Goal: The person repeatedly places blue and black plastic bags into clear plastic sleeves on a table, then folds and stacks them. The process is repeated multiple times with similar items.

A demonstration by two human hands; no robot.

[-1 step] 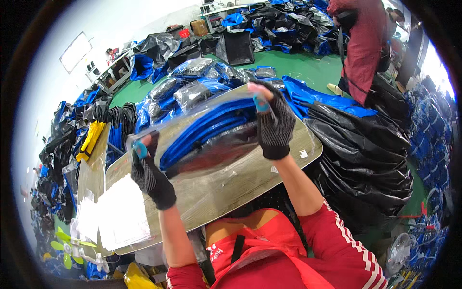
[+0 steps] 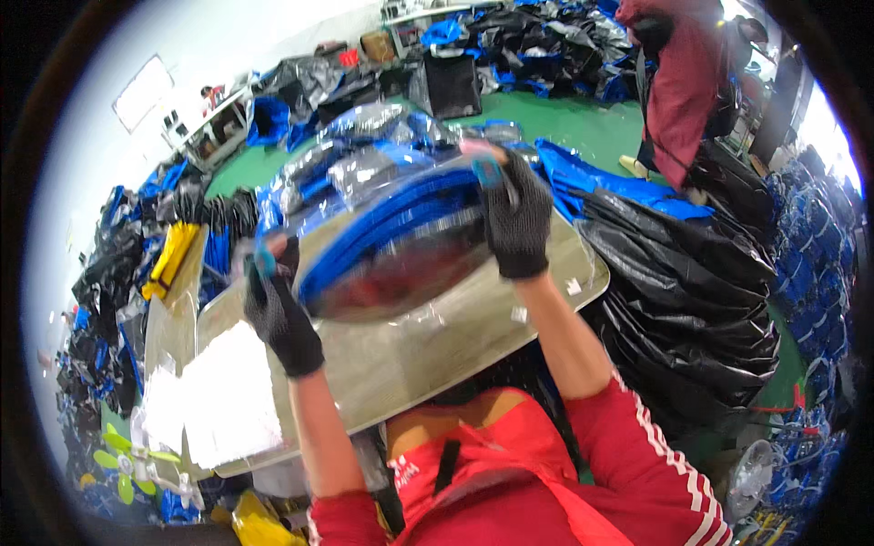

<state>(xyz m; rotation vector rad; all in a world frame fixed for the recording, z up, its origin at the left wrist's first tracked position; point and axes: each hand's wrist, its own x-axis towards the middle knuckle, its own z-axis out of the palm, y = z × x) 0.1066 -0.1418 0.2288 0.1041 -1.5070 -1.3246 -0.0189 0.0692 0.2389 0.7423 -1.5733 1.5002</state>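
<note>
Over the table, both my gloved hands lift a clear plastic bag with a folded blue and black sheet bundle (image 2: 391, 241) inside. My left hand (image 2: 282, 305) is closed on the bag's left end. At its upper right end my right hand (image 2: 519, 209) grips the plastic, fingers wrapped round it. Both gloves are dark knit, with teal wrapping near the bare fingertips. Motion blurs the bundle. Beneath it lies the wood-grain table (image 2: 437, 359), with a stack of white sheets (image 2: 232, 400) on its left part.
Several bagged blue and black bundles (image 2: 373, 155) are heaped beyond the table. To the right lies a large pile of black sheeting (image 2: 683, 291). A yellow folded piece (image 2: 171, 259) sits at left, above a small green-bladed fan (image 2: 132, 464). Another person (image 2: 683, 91) stands at the far right.
My hands and the bagged bundle have shifted slightly upward and a little to the left. The bundle looks more blurred. Both hands keep their hold.
</note>
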